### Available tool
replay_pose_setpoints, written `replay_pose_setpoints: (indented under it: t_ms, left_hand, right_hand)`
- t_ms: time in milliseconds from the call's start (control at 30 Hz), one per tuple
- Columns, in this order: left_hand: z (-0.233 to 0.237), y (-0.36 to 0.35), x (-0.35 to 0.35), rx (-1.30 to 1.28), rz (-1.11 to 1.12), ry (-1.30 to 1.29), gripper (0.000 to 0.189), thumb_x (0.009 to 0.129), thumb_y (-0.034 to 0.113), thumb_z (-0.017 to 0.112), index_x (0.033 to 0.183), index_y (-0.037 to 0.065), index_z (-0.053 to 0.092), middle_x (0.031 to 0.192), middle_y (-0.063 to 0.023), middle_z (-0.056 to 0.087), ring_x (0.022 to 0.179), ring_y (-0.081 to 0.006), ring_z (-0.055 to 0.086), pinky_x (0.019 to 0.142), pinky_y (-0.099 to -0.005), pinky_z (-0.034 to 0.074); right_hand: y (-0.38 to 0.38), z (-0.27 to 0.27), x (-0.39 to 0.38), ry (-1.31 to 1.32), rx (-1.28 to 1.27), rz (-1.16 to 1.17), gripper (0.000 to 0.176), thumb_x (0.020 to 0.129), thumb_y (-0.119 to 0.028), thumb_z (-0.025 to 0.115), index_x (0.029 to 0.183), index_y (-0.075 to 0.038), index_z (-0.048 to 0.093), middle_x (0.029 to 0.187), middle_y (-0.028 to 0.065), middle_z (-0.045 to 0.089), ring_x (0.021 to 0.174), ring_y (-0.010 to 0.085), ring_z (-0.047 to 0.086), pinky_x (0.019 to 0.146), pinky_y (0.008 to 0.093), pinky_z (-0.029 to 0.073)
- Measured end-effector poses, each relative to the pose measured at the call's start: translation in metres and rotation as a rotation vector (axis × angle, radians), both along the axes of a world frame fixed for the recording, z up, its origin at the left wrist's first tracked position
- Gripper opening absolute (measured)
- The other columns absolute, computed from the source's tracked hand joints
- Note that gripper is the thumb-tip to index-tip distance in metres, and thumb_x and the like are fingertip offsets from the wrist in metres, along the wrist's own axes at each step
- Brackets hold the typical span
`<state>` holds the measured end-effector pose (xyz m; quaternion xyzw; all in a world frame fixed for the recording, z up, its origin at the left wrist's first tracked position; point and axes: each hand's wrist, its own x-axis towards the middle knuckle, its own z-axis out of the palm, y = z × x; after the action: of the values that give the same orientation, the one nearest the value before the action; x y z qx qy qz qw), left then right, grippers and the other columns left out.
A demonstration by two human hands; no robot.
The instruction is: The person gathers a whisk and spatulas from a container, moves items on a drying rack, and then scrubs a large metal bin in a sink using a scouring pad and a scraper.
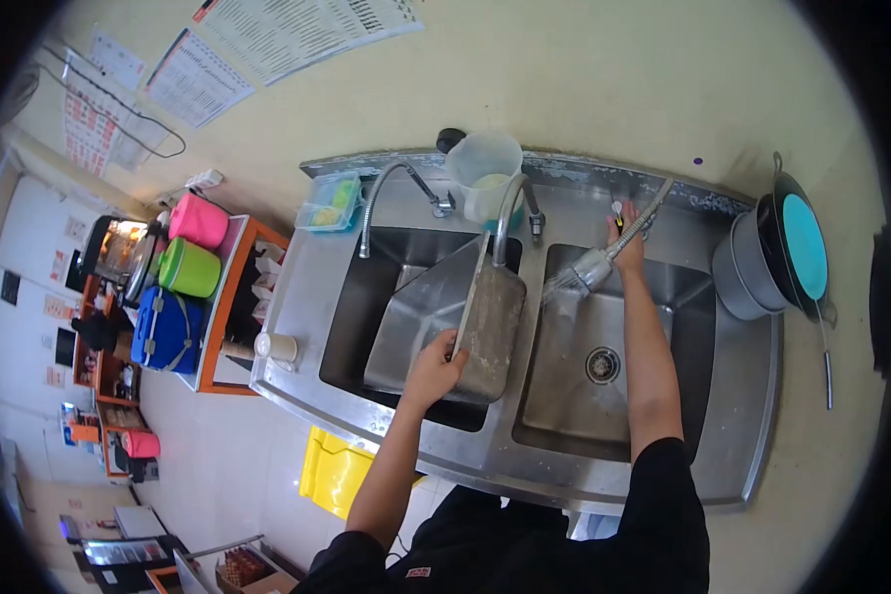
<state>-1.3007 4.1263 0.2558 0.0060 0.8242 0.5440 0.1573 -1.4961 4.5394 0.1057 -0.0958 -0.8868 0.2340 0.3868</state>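
My left hand (434, 370) grips the near edge of a large metal pan (493, 332), which is tilted over the left sink basin (351, 342) and the divider. My right hand (626, 241) is at the back of the right basin (589, 396), beside the tap fitting behind the spray nozzle (592, 269); its fingers are partly hidden by the nozzle and hose. Water sprays from the nozzle towards the left into the right basin. A curved faucet (510, 213) rises behind the pan.
A translucent pitcher (485, 173) and a plastic box with sponges (332, 203) stand behind the basins. Stacked pots (747, 267) and pans are at the right. A white cup (276, 346) sits on the left rim; a yellow bin (335, 470) is below.
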Motion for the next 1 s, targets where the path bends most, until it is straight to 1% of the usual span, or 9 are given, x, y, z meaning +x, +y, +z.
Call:
replay_pose_setpoints:
  t_ms: [100, 200, 233, 300, 467, 633, 767, 833, 1000]
  left_hand:
    - [-0.002, 0.004, -0.003, 0.168, -0.03, -0.02, 0.042, 0.089, 0.001, 0.054, 0.13, -0.005, 0.054, 0.112, -0.0181, 0.069, 0.105, -0.0235, 0.066, 0.094, -0.0323, 0.048]
    - [-0.018, 0.013, -0.007, 0.343, -0.078, -0.028, 0.052, 0.084, -0.003, 0.051, 0.136, -0.007, 0.047, 0.124, -0.0185, 0.063, 0.117, -0.0236, 0.06, 0.103, -0.032, 0.042]
    - [-0.019, 0.015, -0.005, 0.319, -0.09, -0.018, 0.054, 0.084, -0.004, 0.051, 0.137, -0.007, 0.045, 0.125, -0.0188, 0.062, 0.119, -0.0242, 0.058, 0.104, -0.0321, 0.041]
    - [-0.017, 0.021, -0.007, 0.264, -0.117, 0.007, 0.059, 0.082, -0.004, 0.051, 0.14, -0.006, 0.041, 0.128, -0.0194, 0.059, 0.123, -0.0254, 0.055, 0.107, -0.0323, 0.038]
    - [-0.021, 0.02, -0.007, 0.409, -0.129, -0.097, 0.065, 0.081, -0.007, 0.05, 0.145, -0.005, 0.035, 0.131, -0.0188, 0.056, 0.124, -0.0253, 0.054, 0.109, -0.0325, 0.037]
    - [-0.016, 0.015, -0.009, 0.49, -0.185, -0.151, 0.072, 0.082, -0.008, 0.052, 0.15, -0.001, 0.031, 0.137, -0.0149, 0.054, 0.126, -0.0226, 0.053, 0.108, -0.0326, 0.038]
    - [-0.019, 0.006, -0.008, 0.553, -0.217, -0.159, 0.076, 0.082, -0.008, 0.052, 0.153, -0.001, 0.028, 0.141, -0.015, 0.052, 0.13, -0.0227, 0.051, 0.109, -0.0328, 0.038]
    - [-0.023, 0.002, -0.004, 0.572, -0.206, -0.122, 0.076, 0.082, -0.008, 0.052, 0.154, -0.001, 0.028, 0.141, -0.0159, 0.051, 0.13, -0.0232, 0.051, 0.109, -0.0331, 0.038]
    - [-0.013, -0.009, -0.012, 0.566, -0.212, -0.137, 0.075, 0.08, -0.008, 0.051, 0.152, -0.001, 0.031, 0.138, -0.0168, 0.053, 0.128, -0.0239, 0.052, 0.109, -0.0339, 0.038]
  right_hand:
    - [-0.018, -0.006, 0.064, -0.039, -0.364, 0.001, 0.04, 0.103, -0.026, 0.054, 0.135, -0.003, 0.056, 0.123, 0.0229, 0.064, 0.114, 0.0352, 0.063, 0.097, 0.0414, 0.049]
    - [-0.071, 0.031, 0.177, -0.222, -0.971, -0.057, 0.037, 0.105, -0.036, 0.053, 0.122, -0.004, 0.06, 0.077, 0.0032, 0.06, 0.069, 0.0128, 0.058, 0.064, 0.0303, 0.048]
    - [-0.078, 0.006, 0.207, -0.281, -0.859, -0.076, 0.036, 0.105, -0.035, 0.053, 0.124, -0.005, 0.057, 0.076, 0.0037, 0.057, 0.066, 0.0128, 0.056, 0.06, 0.0306, 0.047]
    - [-0.119, 0.04, 0.274, -0.573, -1.255, -0.002, 0.042, 0.105, -0.031, 0.05, 0.14, -0.006, 0.049, 0.071, 0.0038, 0.052, 0.065, 0.0151, 0.056, 0.061, 0.0335, 0.048]
    - [-0.211, 0.115, 0.349, -0.615, -0.561, 0.423, 0.064, 0.1, -0.01, 0.051, 0.159, -0.023, 0.029, 0.1, 0.0169, 0.063, 0.095, 0.0306, 0.064, 0.089, 0.0423, 0.048]
    - [-0.253, 0.175, 0.336, -0.877, -0.617, 0.36, 0.056, 0.101, -0.003, 0.05, 0.154, -0.015, 0.039, 0.113, 0.0146, 0.065, 0.107, 0.025, 0.061, 0.101, 0.037, 0.043]
    - [-0.25, 0.141, 0.337, -0.621, -0.761, 0.357, 0.058, 0.102, -0.006, 0.051, 0.157, -0.014, 0.034, 0.096, 0.0082, 0.061, 0.08, 0.0169, 0.06, 0.077, 0.0316, 0.051]
    - [-0.258, 0.189, 0.345, -0.685, -1.206, 0.226, 0.058, 0.103, -0.008, 0.05, 0.158, -0.016, 0.031, 0.087, 0.0037, 0.057, 0.064, 0.0108, 0.054, 0.059, 0.0265, 0.049]
    - [-0.235, 0.245, 0.308, -0.063, -1.034, -0.053, 0.053, 0.103, -0.016, 0.056, 0.153, -0.012, 0.036, 0.079, -0.0023, 0.049, 0.053, 0.0037, 0.04, 0.043, 0.0207, 0.034]
